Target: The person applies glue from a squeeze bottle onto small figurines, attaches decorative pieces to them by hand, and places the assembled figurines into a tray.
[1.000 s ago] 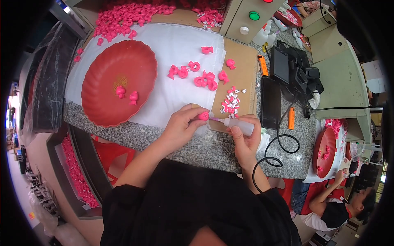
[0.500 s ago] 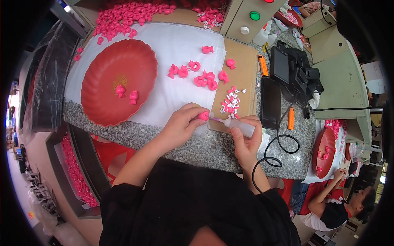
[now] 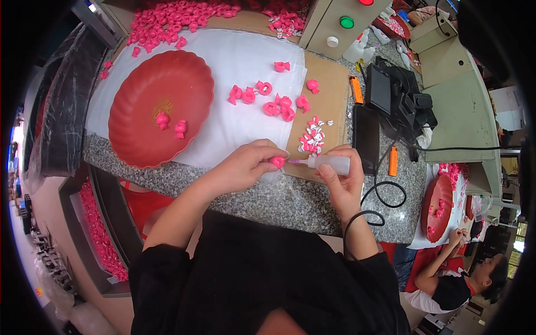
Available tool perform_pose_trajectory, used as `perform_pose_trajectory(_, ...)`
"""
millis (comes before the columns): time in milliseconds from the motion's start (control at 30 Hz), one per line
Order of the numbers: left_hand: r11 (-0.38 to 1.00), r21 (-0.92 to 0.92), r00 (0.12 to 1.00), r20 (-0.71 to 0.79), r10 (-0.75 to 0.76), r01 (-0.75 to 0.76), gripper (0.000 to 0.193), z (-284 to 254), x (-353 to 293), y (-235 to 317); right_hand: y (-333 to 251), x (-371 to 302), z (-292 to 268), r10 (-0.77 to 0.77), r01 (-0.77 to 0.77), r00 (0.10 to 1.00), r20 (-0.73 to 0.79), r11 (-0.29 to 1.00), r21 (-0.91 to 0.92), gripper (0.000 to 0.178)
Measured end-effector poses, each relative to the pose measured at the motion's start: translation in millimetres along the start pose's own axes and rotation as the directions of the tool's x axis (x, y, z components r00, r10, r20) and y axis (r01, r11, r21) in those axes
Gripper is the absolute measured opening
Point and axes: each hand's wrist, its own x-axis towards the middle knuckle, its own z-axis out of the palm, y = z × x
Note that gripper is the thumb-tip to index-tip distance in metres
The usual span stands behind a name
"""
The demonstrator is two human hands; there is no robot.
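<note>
Pinching a small pink figure [image 3: 277, 162] between thumb and fingers, the left hand [image 3: 245, 164] holds it near the front edge of the white cloth [image 3: 234, 50]. The right hand [image 3: 345, 181], apart from the left, grips a squeeze bottle [image 3: 332, 163]; how full it is cannot be told. The figure is glossy, rounded and partly hidden by fingertips, so its long axis is unclear. The bottle is translucent and whitish with a thin purplish nozzle; it lies nearly level, long axis running left to right, nozzle pointing left, its tip just beside the figure.

Beyond the hands, pink-and-white bits [image 3: 311, 137] lie heaped on cardboard [image 3: 326, 84], with loose pink figures [image 3: 248, 95] farther back. A scalloped red dish [image 3: 184, 78] on the left holds two more figures. Lower left, a grey bin [image 3: 114, 215] contains many pink pieces [image 3: 100, 240].
</note>
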Motion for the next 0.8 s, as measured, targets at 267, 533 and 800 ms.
perform_pose_trajectory(267, 1.000, 0.011, 0.998, 0.068, -0.011, 0.010, 0.028, -2, 0, 3, 5, 7, 1, -0.025, 0.032, 0.998, 0.059, 0.992, -0.125, 0.025)
perform_pose_trajectory(533, 1.000, 0.012, 0.997, 0.079, 0.000, -0.001, 0.029, -3, 1, 5, 3, 11, 0, -0.012, 0.016, 0.998, 0.069, 0.998, -0.058, 0.025)
perform_pose_trajectory(800, 1.000, 0.028, 0.997, 0.081, 0.002, -0.005, 0.028, -4, 0, 6, 1, 12, 0, 0.000, 0.004, 0.997, 0.074, 0.998, -0.058, 0.025)
